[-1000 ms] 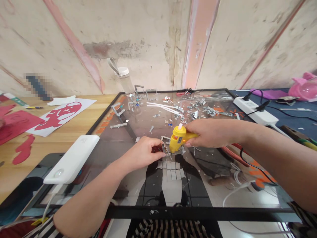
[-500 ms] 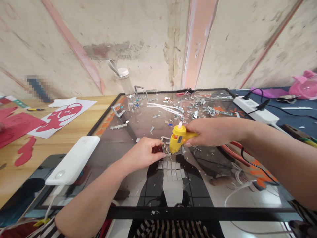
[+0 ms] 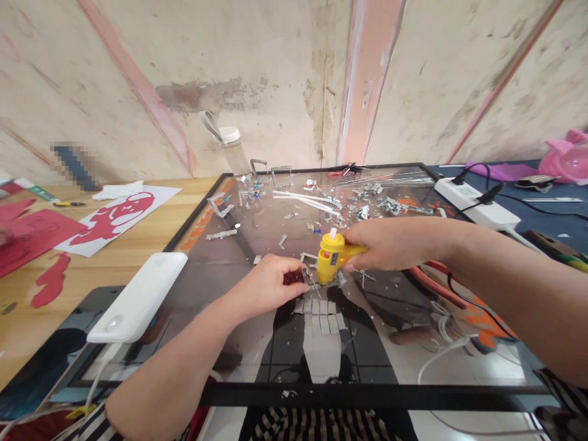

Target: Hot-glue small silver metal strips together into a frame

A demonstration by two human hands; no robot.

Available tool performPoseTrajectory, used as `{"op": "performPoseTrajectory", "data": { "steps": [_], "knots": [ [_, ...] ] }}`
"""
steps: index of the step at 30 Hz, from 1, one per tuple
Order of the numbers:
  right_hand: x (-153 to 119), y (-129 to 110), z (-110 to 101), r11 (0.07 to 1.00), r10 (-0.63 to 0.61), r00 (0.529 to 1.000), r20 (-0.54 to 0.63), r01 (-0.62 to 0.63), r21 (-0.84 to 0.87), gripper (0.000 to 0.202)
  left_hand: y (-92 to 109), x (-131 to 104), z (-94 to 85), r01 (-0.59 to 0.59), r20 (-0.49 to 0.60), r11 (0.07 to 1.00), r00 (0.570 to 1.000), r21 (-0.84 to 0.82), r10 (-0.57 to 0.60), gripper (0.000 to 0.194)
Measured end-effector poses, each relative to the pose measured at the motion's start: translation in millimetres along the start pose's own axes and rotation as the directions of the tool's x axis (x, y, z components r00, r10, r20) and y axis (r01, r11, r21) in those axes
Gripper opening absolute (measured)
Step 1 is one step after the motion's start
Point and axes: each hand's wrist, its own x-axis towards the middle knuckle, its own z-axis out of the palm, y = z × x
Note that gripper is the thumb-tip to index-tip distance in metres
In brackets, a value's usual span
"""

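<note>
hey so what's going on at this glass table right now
The right hand holds a yellow glue gun, nozzle down, over small silvery pieces on the glass table. The left hand pinches something small and thin right beside it. Two rows of small grey squares lie just nearer the person, and white sticks and silvery scraps lie farther back.

Looks like a small craft workspace: I've got a glue gun [image 3: 329, 260], foil scraps [image 3: 365, 211], paper cutout [image 3: 122, 217], power strip [image 3: 478, 203], stained bare wall [image 3: 271, 79]. Can't tell home or workshop.
</note>
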Motion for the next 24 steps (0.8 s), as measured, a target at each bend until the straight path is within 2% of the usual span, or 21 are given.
{"op": "performPoseTrajectory", "data": {
  "steps": [18, 24],
  "knots": [
    [-4.0, 1.9, -1.3, 1.000, 0.000, 0.998, -0.058, 0.000, -0.008, 0.014, 2.5, -0.1, -1.2, 0.014, 0.006, 1.000, 1.000, 0.013, -0.014, 0.014],
    [-2.9, 2.3, -1.3, 1.000, -0.024, 0.999, -0.031, 0.025, 0.015, 0.012, 1.9, -0.3, -0.7, 0.019, -0.004, 0.999, 1.000, 0.044, -0.019, 0.014]
  ]
}}
